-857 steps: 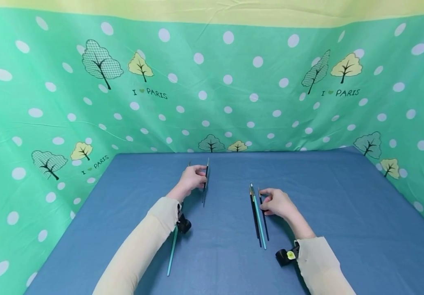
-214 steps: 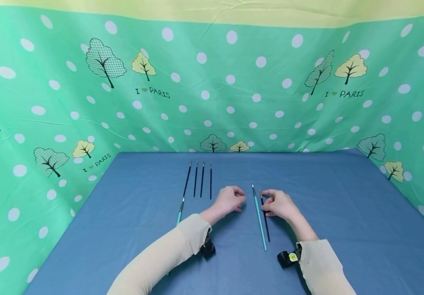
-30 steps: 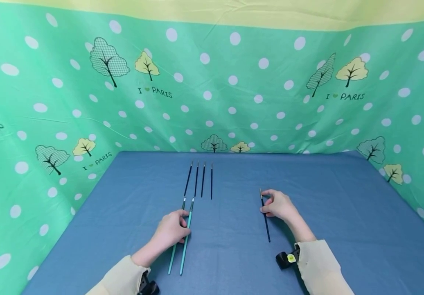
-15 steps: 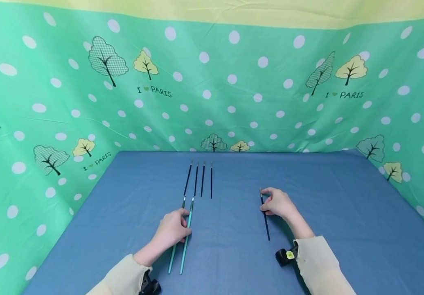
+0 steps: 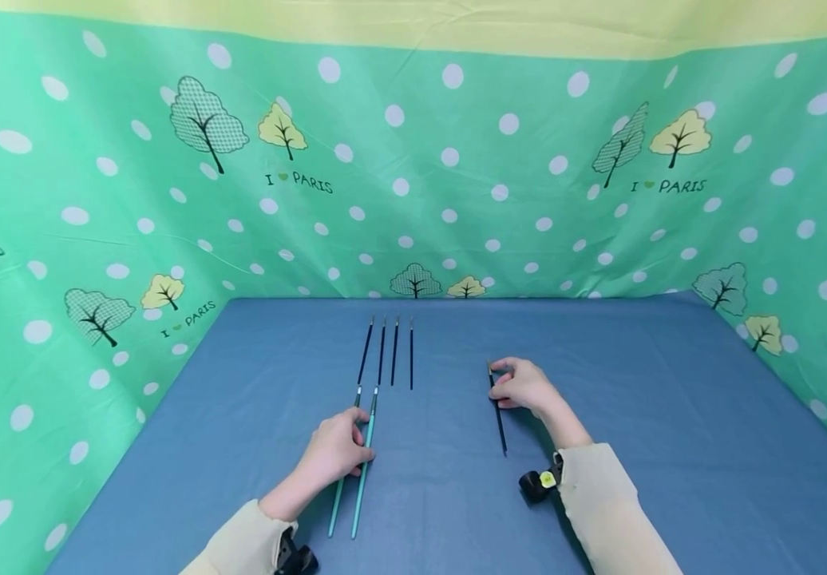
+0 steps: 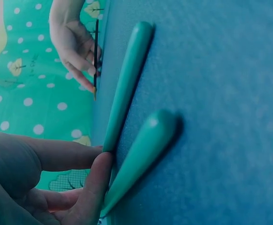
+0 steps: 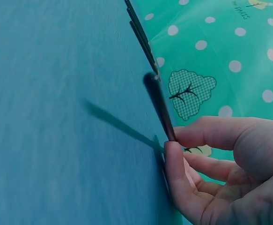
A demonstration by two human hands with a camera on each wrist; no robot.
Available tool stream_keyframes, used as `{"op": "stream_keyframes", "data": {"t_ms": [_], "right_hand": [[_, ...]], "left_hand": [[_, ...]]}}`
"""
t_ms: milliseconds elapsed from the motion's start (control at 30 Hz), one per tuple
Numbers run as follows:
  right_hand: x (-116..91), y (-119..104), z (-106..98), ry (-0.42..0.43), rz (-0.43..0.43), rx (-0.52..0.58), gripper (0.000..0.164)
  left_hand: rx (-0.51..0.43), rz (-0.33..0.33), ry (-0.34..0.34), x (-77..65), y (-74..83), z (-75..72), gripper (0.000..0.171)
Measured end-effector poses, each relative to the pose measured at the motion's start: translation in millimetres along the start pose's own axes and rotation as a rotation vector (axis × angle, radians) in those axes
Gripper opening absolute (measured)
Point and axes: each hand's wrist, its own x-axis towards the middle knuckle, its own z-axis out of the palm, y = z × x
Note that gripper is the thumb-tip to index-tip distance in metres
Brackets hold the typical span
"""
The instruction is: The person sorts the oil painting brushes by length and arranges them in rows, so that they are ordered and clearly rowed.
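Observation:
My left hand [image 5: 334, 443] pinches a turquoise paintbrush [image 5: 363, 491] lying on the blue cloth, its white tip pointing away from me. A second turquoise paintbrush [image 5: 337, 507] lies just left of it, partly covered by that hand. In the left wrist view their rounded handle ends show side by side. My right hand [image 5: 524, 385] holds a black paintbrush [image 5: 501, 431] between thumb and fingers near its tip end. In the right wrist view this black handle [image 7: 158, 103] is raised off the cloth, its shadow falling apart from it.
Several black paintbrushes [image 5: 395, 351] lie in a row beyond the turquoise ones, tips pointing away. A blue cloth [image 5: 442, 511] covers the table. Behind it hangs a green dotted curtain [image 5: 449, 192] with printed trees.
Over the last half second my right hand has lifted the black paintbrush and moved it left; my left hand has stayed. Since seven seconds ago, one turquoise paintbrush has moved from right to left.

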Motion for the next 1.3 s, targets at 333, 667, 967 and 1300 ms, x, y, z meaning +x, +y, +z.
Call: {"op": "stream_keyframes", "data": {"t_ms": [333, 667, 967, 1300], "right_hand": [[17, -15, 15, 0.038, 0.009, 0.073, 0.051], [29, -27, 33, 0.061, -0.020, 0.122, 0.050], [43, -38, 52, 0.072, -0.064, 0.162, 0.049], [56, -46, 64, 0.084, -0.087, 0.181, 0.050]], "left_hand": [[-0.018, 0.005, 0.010, 0.4, -2.6, 1.8, 0.047], [0.003, 0.006, 0.014, 0.5, -3.3, 2.3, 0.047], [0.003, 0.001, 0.012, 0.1, -3.4, 1.5, 0.047], [-0.005, 0.005, 0.010, 0.7, -3.9, 2.2, 0.046]]}}
